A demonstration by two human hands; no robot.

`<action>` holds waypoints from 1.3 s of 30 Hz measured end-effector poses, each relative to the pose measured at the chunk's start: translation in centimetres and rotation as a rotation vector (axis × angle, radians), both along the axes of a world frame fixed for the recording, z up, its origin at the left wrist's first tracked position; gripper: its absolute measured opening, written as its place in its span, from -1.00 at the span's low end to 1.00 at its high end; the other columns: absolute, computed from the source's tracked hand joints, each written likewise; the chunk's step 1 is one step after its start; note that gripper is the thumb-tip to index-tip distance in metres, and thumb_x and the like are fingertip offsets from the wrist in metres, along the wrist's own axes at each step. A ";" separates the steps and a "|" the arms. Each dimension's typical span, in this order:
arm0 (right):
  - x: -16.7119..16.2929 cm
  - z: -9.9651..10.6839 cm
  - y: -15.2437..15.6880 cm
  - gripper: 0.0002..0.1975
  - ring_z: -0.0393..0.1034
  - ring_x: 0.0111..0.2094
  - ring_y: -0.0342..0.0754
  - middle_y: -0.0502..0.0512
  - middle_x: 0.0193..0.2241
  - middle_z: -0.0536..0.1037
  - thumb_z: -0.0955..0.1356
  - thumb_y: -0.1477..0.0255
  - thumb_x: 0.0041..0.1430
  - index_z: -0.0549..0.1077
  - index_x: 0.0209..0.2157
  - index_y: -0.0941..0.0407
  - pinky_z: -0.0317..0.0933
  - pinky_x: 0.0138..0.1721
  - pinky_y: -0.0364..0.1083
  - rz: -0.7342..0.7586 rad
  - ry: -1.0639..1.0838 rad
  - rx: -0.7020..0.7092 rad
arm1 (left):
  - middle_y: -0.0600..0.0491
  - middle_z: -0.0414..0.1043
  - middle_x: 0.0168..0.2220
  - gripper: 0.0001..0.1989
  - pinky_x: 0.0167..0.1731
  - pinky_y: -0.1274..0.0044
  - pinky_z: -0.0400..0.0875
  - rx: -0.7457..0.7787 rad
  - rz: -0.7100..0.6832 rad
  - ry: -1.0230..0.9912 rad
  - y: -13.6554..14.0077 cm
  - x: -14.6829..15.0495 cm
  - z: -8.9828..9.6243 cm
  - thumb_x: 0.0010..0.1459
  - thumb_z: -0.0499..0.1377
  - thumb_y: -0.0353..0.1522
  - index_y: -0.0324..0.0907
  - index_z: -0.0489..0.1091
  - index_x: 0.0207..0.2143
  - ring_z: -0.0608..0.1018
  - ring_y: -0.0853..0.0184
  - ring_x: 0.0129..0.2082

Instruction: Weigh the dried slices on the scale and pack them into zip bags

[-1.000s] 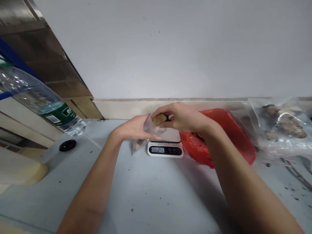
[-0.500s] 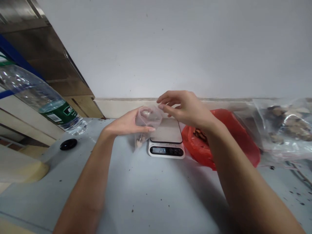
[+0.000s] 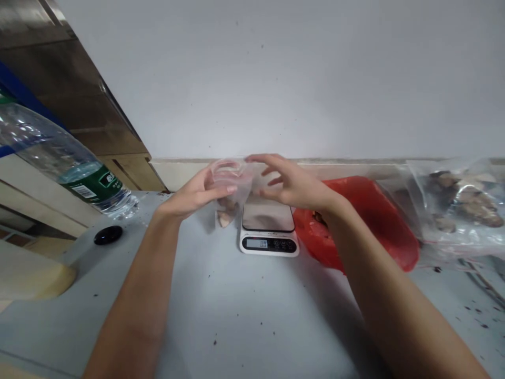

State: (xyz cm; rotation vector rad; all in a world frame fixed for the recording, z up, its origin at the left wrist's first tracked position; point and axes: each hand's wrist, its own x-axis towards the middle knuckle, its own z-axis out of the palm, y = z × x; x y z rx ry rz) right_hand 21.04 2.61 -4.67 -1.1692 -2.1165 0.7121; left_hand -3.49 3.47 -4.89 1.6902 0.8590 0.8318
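Note:
My left hand [image 3: 199, 192] grips a small clear plastic bag [image 3: 241, 185], thumb in front and fingers behind. The bag's mouth gapes upward, and a few pale, brownish dried pieces [image 3: 225, 216] sit in its bottom. My right hand [image 3: 290, 181] hovers over the back of the kitchen scale [image 3: 269, 215] with fingers apart; its index fingertip is by the bag's rim, and I cannot tell whether it touches. The scale's plate carries nothing, and its display [image 3: 256, 243] seems to read 0.0. Behind my right wrist lies a red plastic bag [image 3: 366, 210] with dark brown pieces, partly hidden.
Clear bags of dried pieces [image 3: 461, 202] lie at the right. On the left are a large water bottle [image 3: 94, 179], a black oval object [image 3: 108, 235] and a pale, yellowish-ended object [image 3: 43, 273]. A white wall [image 3: 284, 79] rises behind the table [image 3: 229, 310].
The clear bag has risen slightly and turned more upright in my left hand. My right hand's fingers have spread and shifted slightly left. The scale's display has dropped from about 25.6 to 0.0.

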 end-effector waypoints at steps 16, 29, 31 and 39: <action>2.5 2.6 -2.2 -0.70 0.41 -0.51 -0.11 -0.01 -0.56 0.49 0.58 0.19 0.06 0.55 -0.42 0.11 0.28 -0.50 -0.09 0.046 0.382 -0.002 | -0.13 0.72 -0.19 -0.44 -0.03 0.33 0.64 0.109 0.075 -0.001 -0.9 1.3 1.3 0.02 0.44 0.13 -0.17 0.68 -0.23 0.72 0.11 -0.11; 4.5 4.0 -3.0 -0.69 0.36 -0.50 -0.12 -0.04 -0.56 0.50 0.56 0.21 0.06 0.45 -0.50 0.05 0.24 -0.45 -0.07 0.069 0.188 -0.058 | -0.04 0.68 -0.39 -0.50 -0.21 0.44 0.67 0.311 0.128 0.090 -1.8 2.5 2.5 0.08 0.42 0.08 -0.20 0.60 -0.36 0.71 0.20 -0.32; 4.5 4.1 -3.1 -0.68 0.37 -0.48 -0.11 -0.03 -0.54 0.51 0.56 0.19 0.04 0.45 -0.51 0.06 0.22 -0.45 -0.08 0.074 0.173 -0.041 | -0.03 0.67 -0.41 -0.55 -0.26 0.47 0.65 0.364 0.137 0.131 -2.0 2.7 2.7 0.15 0.39 0.03 -0.19 0.59 -0.39 0.70 0.23 -0.35; 4.5 3.8 -3.0 -0.67 0.39 -0.49 -0.13 -0.01 -0.53 0.54 0.57 0.18 0.04 0.46 -0.50 0.07 0.26 -0.45 -0.10 0.046 0.255 -0.045 | -0.02 0.65 -0.42 -0.57 -0.31 0.46 0.64 0.425 0.228 0.141 -2.2 3.1 2.7 0.17 0.36 0.01 -0.19 0.59 -0.38 0.69 0.23 -0.38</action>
